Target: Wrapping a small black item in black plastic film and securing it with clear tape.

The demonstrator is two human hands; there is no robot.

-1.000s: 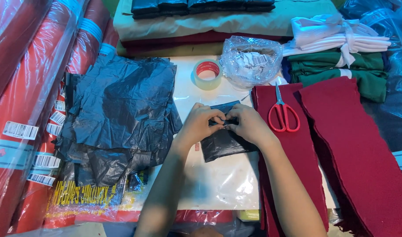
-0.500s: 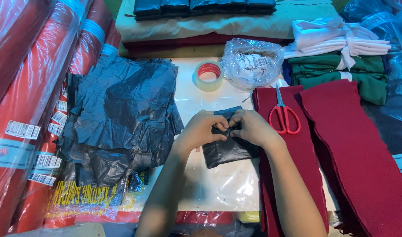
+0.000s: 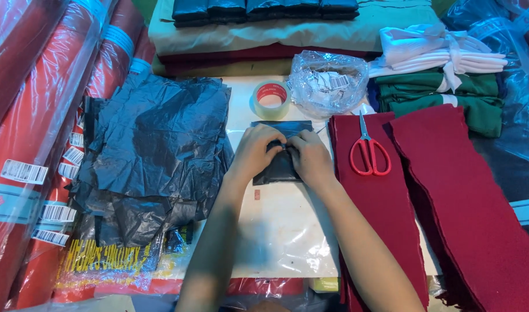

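Both bare forearms reach up from the lower edge of the view and converge toward the middle. The left hand (image 3: 254, 151) lies palm down, knuckles up, fingers curled inward to the right. The right hand (image 3: 312, 159) mirrors it, fingers curled to the left. The fingertips of the two hands meet, pinched close together between them.

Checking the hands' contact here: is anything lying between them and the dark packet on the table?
Nothing visible: the left hand and right hand both rest directly on the dark packet.
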